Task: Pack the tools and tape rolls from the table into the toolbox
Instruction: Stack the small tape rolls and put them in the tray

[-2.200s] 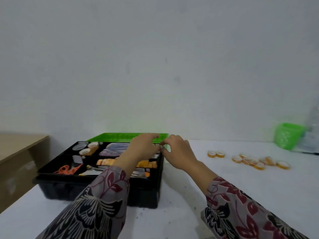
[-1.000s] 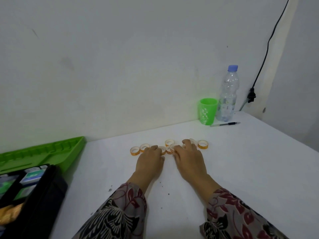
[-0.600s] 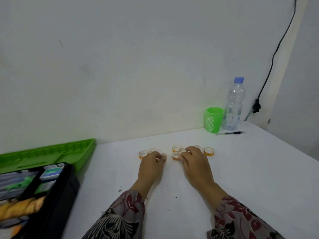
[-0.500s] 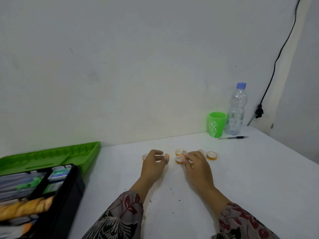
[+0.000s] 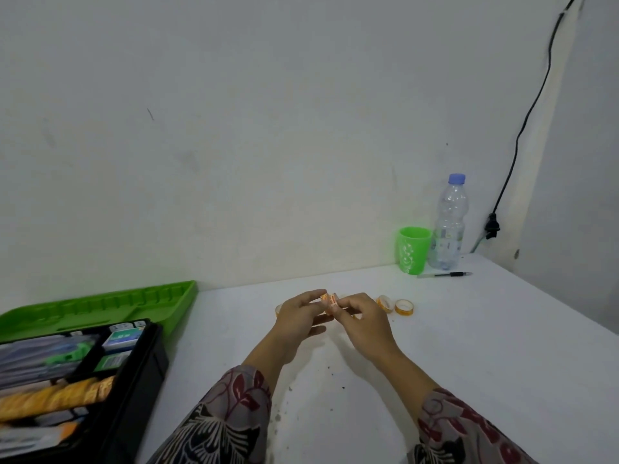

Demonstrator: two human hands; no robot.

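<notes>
Since half a second ago, the rolls that lay under the fingers have been gathered and raised. A short stack of orange tape rolls (image 5: 330, 302) is now held between the two hands, just above the white worktop (image 5: 469, 363). The left hand (image 5: 296, 318) is closed on the stack from nine o'clock, with thumb and forefinger curled round it. The right hand (image 5: 363, 321) is closed on it from three o'clock, fingertips pinched against its end. The stack is thus found at the fingertips of both hands, at twelve o'clock from the wrists. The rolls in it are too blurred to be counted; perhaps two or three.

A tilted loose roll (image 5: 384, 303) is seen on the worktop just beside the right hand, at two o'clock from it. A flat loose roll (image 5: 404, 307) is laid close beside that one, further towards three o'clock. The rim of a half-hidden roll (image 5: 278, 309) is glimpsed behind the left hand at ten o'clock.

The black toolbox (image 5: 144, 380) is set open at eight o'clock from the hands, well apart, with its compartments filled. Its green lid (image 5: 100, 306) is laid back behind it. A green cup (image 5: 413, 250), a water bottle (image 5: 450, 222) and a pen (image 5: 445, 274) are placed near the wall at two o'clock.
</notes>
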